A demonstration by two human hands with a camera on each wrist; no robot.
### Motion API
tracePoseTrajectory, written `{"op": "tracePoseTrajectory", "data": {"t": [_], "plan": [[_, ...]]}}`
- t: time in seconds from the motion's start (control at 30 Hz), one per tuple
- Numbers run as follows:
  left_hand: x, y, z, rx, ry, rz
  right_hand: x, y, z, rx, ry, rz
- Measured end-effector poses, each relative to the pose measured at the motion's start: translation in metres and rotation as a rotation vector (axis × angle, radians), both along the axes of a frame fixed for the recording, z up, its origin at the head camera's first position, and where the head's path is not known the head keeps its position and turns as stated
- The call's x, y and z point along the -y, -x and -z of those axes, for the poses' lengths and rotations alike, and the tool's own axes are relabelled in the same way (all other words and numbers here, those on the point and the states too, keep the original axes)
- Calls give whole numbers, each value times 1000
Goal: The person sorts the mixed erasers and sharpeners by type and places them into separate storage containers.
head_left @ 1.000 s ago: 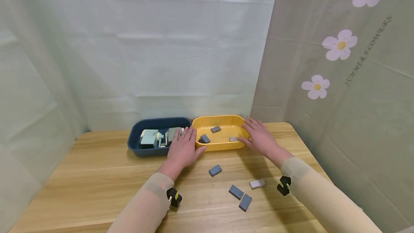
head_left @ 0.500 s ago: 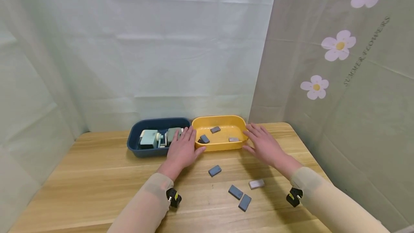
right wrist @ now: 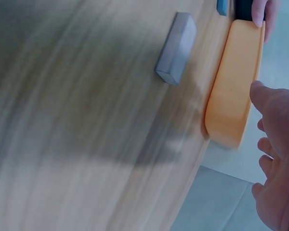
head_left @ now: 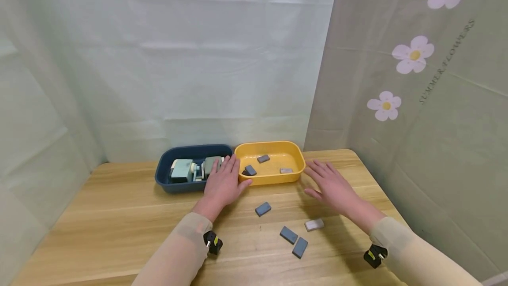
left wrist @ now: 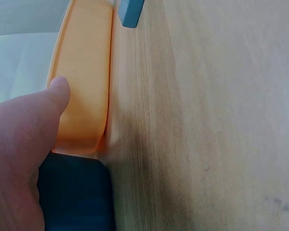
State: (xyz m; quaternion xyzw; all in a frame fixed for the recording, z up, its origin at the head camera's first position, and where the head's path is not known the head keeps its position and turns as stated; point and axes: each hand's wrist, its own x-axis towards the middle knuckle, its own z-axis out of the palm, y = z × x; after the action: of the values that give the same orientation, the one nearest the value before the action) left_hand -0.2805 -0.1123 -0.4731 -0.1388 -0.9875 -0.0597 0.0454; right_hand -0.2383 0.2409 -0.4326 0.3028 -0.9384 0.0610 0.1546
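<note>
My left hand (head_left: pixel 223 185) lies with straight fingers over the spot where the dark blue tray (head_left: pixel 163 180) meets the yellow tray (head_left: pixel 278 180). In the left wrist view its thumb (left wrist: pixel 60 91) reaches along the yellow tray's outer wall. Just right of the yellow tray, my right hand (head_left: pixel 334 188) hovers over the table, fingers spread and nothing held. Several small grey blocks lie inside the yellow tray, among them a paler block (head_left: pixel 286 170) near its right end. The blue tray holds a pale teal boxy object (head_left: pixel 182 169) and a grey-green one (head_left: pixel 212 164), partly behind my left hand.
On the wooden table (head_left: pixel 119 224), in front of the yellow tray, lie a dark grey block (head_left: pixel 263 208), two more side by side, one of them a slanted block (head_left: pixel 300 247), and a pale block (head_left: pixel 314 224). A hanging cloth (head_left: pixel 222 65) stands behind the trays.
My right hand has drawn back from the yellow tray's right rim, toward the right and nearer to me. My left hand and the blocks stay where they were.
</note>
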Motion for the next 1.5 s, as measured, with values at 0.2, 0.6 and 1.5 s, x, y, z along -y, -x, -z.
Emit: {"op": "tracePoseTrajectory", "data": {"t": [0.2,0.6,1.5], "plan": [[0,1,1,-13,11,6,-7,-12,8,10,-11,-18],[1,2,3,-18,-3,10,-21,-33,19,124,-3,-38],[1,2,3,-24,-6,14,-44,-53,37,255,-54,-94]]}}
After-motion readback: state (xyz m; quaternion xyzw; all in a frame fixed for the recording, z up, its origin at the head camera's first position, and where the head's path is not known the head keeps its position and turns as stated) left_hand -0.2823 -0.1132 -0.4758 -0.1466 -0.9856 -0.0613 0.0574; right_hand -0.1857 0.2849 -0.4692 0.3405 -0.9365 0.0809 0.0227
